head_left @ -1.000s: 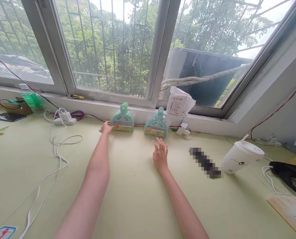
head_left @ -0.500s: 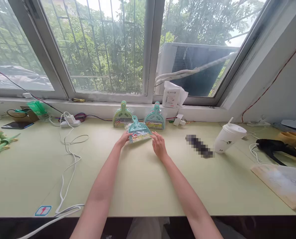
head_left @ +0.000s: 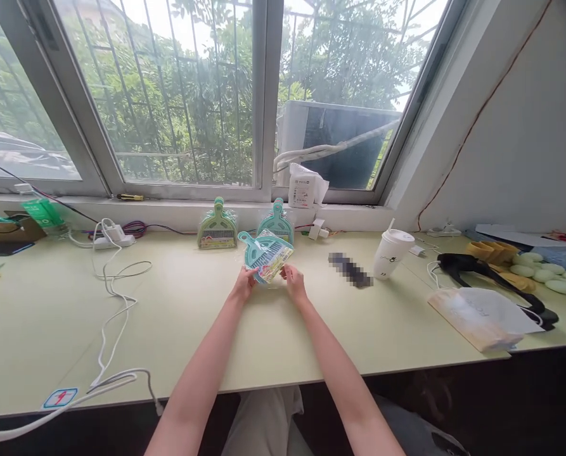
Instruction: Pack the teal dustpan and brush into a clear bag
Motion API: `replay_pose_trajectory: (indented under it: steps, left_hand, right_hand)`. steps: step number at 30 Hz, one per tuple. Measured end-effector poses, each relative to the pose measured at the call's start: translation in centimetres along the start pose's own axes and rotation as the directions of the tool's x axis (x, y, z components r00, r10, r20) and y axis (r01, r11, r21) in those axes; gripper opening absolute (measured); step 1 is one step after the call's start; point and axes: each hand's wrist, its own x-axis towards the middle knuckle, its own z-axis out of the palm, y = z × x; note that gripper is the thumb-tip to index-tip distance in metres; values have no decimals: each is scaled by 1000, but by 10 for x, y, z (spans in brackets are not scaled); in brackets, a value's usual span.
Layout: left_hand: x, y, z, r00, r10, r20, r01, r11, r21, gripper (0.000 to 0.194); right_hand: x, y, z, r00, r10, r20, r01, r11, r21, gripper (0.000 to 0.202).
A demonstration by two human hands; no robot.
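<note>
A teal mini dustpan and brush set (head_left: pixel 266 254) in clear plastic wrap, with a colourful label, is held tilted above the table, its handle pointing up and left. My left hand (head_left: pixel 244 285) grips its lower left edge, thumb on the front. At the lower right edge, the fingers of my right hand (head_left: pixel 294 282) are curled closed on the wrap. Behind it, another teal dustpan set (head_left: pixel 277 221) leans upright against the wall, partly covered by the held one. To the left stands a green dustpan set (head_left: pixel 218 227), also wrapped.
White cables (head_left: pixel 114 291) and a power strip (head_left: pixel 114 240) lie on the left of the table. On the right are a blurred dark object (head_left: pixel 350 270), a white cup with a straw (head_left: pixel 391 256), a paper bag (head_left: pixel 477 316) and a black strap-like item (head_left: pixel 463 263). A white packet (head_left: pixel 304 189) rests on the sill.
The held teal set has turned clockwise, its label side swinging up to the right. My right hand's fingers have curled in at its lower edge. The view has shifted to the right.
</note>
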Motion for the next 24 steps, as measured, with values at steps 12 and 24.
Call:
replay_pose_trajectory:
  steps: [12, 24]
  left_hand:
    - [-4, 23, -22, 991, -106, 77, 68, 918, 391, 55]
    - [-9, 63, -73, 683, 395, -614, -59, 868, 493, 33]
  right_hand:
    - [12, 5, -19, 900, 416, 126, -408, 708, 576, 47]
    - [16, 6, -34, 896, 443, -14, -311, 650, 693, 37]
